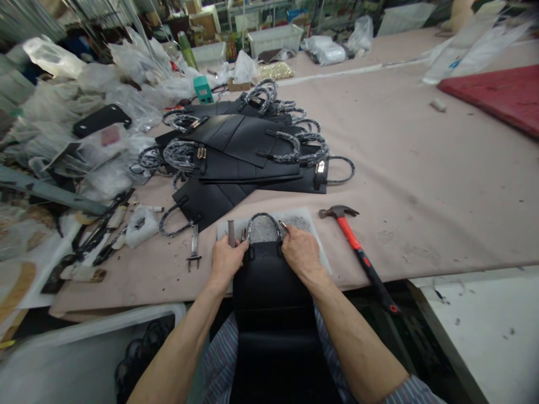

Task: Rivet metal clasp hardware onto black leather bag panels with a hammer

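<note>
A black leather-like bag panel (275, 280) hangs over the front table edge toward my lap, its plastic-wrapped loop handle (264, 217) lying on a pale slab (309, 221). My left hand (227, 259) is closed at the panel's upper left corner, with a grey metal rod (231, 233) sticking up from it. A small gold fitting (243, 234) shows by its fingertips. At the upper right corner my right hand (301, 251) is closed, pinching a small gold metal piece (283, 225) beside the handle. A two-pronged metal tool (193, 249) lies left of the slab.
A claw hammer (353, 241) with a red and black handle lies to the right, overhanging the table edge. Behind the slab is a pile of black bag panels (236, 140). Tools (101, 235) and plastic bags crowd the left; a plastic bin (84, 348) stands below.
</note>
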Available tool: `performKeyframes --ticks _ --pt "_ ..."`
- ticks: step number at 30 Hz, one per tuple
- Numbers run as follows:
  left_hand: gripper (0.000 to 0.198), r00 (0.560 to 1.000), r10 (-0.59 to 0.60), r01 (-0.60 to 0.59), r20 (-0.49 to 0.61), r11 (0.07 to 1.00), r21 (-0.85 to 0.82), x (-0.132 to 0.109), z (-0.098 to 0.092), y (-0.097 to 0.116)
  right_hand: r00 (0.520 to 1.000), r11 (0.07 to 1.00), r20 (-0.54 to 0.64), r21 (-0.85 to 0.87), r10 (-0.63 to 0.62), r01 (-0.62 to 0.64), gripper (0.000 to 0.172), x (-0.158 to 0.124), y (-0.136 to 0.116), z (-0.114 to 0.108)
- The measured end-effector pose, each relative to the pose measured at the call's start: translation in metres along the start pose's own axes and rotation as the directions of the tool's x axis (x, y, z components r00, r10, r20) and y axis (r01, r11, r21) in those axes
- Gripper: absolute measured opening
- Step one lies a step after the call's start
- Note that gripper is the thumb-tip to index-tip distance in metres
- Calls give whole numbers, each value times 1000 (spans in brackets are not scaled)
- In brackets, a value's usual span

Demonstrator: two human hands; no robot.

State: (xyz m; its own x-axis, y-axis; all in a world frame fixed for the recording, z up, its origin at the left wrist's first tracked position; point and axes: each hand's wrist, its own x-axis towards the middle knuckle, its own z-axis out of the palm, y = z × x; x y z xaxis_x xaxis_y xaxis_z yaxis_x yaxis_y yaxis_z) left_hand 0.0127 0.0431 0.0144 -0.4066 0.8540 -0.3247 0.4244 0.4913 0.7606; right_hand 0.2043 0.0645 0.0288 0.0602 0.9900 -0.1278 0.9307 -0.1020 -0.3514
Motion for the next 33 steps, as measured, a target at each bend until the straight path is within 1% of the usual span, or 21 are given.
performKeyframes --ticks 2,5,7,11,14,16,18,21,26,27,29,31,33 --pt "25 996 -78 80 40 996 -46 0 1 5 1000 999 24 -36 10 -9 32 0 -2 -2" --pt "27 991 -102 108 85 992 -68 1 1 10 999 997 27 -77 29 -27 36 -2 -3 -2" --pt "26 993 -83 87 78 995 -45 1 0 10 999 994 26 -106 35 -32 36 -3 -4 -2" --pt "26 998 26 -27 60 999 20 3 1 5 999 981 43 -193 18 -10 32 -4 -6 -2" --pt "26 995 45 -47 91 999 24 4 0 3 998 966 56 -253 -32 45 33 -3 -10 -2" --pt "25 993 45 -49 112 998 31 4 -1 4 992 962 96 -252 -82 104 34 -1 -13 -3" --pt "24 989 51 -58 135 997 46 4 -3 5 982 965 145 -211 -125 154 34 1 -13 -6" --pt "24 985 76 -87 156 994 68 2 -6 6 969 972 177 -129 -170 194 33 5 -6 -11" --pt "24 979 135 -146 151 987 66 2 -6 3 953 976 210 49 -216 211 47 10 10 -18" --pt "24 979 139 -150 151 987 62 3 -6 2 950 975 219 86 -221 207 46 11 13 -19" --pt "25 978 147 -157 145 986 59 4 -5 -1 948 964 226 199 -223 179 39 13 17 -21" --pt "26 980 155 -165 128 984 70 5 -4 -4 951 940 214 306 -221 150 34 14 19 -21" --pt "27 979 172 -181 109 980 81 6 -3 -7 955 925 192 350 -226 148 28 11 18 -20"
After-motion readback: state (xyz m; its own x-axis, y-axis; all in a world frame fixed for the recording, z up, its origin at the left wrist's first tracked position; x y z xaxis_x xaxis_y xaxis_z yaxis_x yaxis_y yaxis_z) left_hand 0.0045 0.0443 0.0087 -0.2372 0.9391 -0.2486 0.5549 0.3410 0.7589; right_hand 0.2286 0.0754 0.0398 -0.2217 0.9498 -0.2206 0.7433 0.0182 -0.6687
